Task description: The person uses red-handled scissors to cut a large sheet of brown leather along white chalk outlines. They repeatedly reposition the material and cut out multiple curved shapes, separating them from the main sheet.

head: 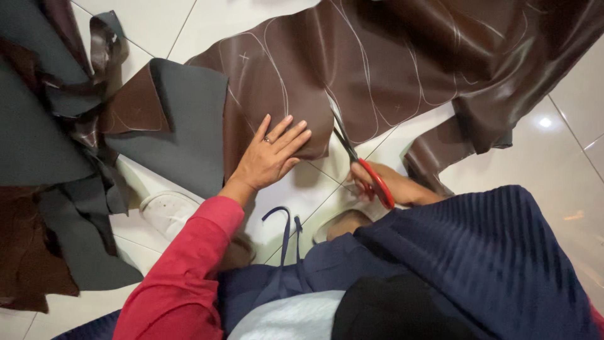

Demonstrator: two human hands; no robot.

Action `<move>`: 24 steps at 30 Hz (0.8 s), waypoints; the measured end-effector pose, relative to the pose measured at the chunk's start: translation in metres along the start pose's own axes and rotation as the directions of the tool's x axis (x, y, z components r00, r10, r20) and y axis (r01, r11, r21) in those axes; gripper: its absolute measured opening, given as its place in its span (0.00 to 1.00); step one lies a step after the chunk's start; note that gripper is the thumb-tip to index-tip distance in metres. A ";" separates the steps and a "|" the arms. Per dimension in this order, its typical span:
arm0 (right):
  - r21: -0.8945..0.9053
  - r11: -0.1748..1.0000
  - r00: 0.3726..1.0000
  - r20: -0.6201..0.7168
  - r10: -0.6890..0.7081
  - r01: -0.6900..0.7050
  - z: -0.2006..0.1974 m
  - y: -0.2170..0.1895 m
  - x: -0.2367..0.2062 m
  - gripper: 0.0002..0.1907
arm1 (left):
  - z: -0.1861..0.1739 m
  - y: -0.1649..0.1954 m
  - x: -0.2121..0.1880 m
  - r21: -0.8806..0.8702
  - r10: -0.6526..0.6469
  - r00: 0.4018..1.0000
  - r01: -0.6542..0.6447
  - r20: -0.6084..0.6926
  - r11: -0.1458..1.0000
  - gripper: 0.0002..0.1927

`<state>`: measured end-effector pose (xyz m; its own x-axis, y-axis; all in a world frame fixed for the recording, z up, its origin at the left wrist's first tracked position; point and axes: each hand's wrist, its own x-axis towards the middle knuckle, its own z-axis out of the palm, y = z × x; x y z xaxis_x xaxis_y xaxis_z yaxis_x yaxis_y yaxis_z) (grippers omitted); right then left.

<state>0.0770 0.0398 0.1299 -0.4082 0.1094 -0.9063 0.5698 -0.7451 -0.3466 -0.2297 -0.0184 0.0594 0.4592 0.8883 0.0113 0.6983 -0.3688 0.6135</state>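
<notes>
The brown leather sheet (327,69) is pressed flat by the spread left hand (270,157); red-handled scissors (362,164), gripped by the right hand (393,187) at five o'clock, are set into its edge.

Much of the scene lies under cloth or runs off the frame.

The right hand (393,186) is mostly covered by the navy pleated garment (503,252) and the red scissors handle (377,182), so its fingers barely show. The brown leather sheet (377,56) runs off the far and right edges; its full outline cannot be told. The grey and brown scraps (50,157) are cut by the left edge. The chalk lines (358,69) fade into folds at the far right.
</notes>
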 end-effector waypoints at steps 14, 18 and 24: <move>-0.086 0.991 0.992 -0.064 -0.112 0.106 -0.015 -0.069 0.034 0.26 | 0.021 0.006 -0.020 -0.068 -0.006 0.999 0.003 -0.045 0.998 0.36; -0.198 0.974 0.986 -0.099 -0.135 0.113 -0.016 -0.069 0.036 0.25 | 0.027 0.008 -0.020 -0.076 -0.026 0.998 0.021 -0.057 0.997 0.39; -0.216 0.969 0.986 -0.088 -0.143 0.121 -0.013 -0.076 0.036 0.27 | 0.025 0.007 -0.020 -0.059 -0.026 0.999 0.023 -0.048 0.998 0.38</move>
<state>0.0287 0.1091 0.1208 -0.4211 0.2722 -0.8652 0.6569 -0.5663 -0.4978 -0.2202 -0.0455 0.0431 0.4142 0.9096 0.0337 0.6747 -0.3316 0.6594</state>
